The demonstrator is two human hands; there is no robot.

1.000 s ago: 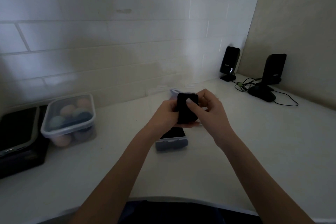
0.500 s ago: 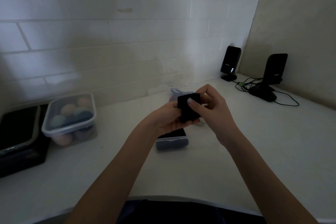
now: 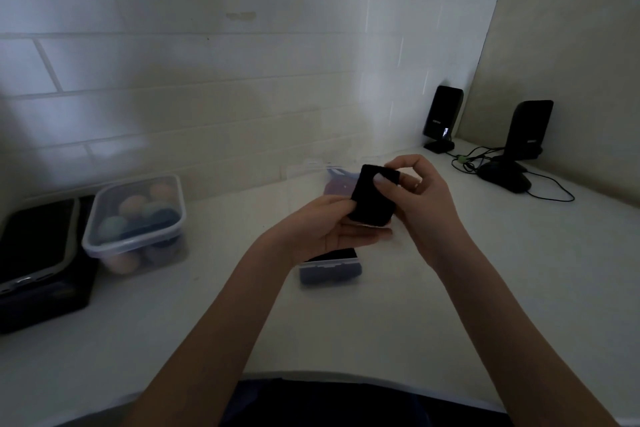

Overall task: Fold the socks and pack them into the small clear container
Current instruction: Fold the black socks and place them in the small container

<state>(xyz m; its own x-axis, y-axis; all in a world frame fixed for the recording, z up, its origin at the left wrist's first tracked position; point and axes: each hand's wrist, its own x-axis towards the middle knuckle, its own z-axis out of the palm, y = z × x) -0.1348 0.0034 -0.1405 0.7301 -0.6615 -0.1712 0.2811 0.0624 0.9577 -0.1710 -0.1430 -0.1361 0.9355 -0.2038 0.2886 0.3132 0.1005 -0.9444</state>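
A folded black sock [image 3: 372, 196] is held in the air above the white counter, between both hands. My left hand [image 3: 322, 229] cradles it from below, thumb on its left edge. My right hand [image 3: 420, 204] pinches its upper right part, thumb on the front. Directly under the hands stands the small clear container [image 3: 330, 270], with dark socks inside; my left hand hides most of it. A flat clear lid or bag [image 3: 311, 175] with a purplish item lies just behind the hands.
At the left stands a closed clear box [image 3: 133, 222] of pastel sock balls, beside a black case [image 3: 38, 260]. Two black speakers [image 3: 443, 116] [image 3: 530, 130], a mouse [image 3: 504, 177] and cables occupy the back right corner. A tiled wall runs along the back.
The sock has tilted slightly and risen a little. My left hand has opened out flatter beneath it, and my right fingers have shifted toward its top edge.
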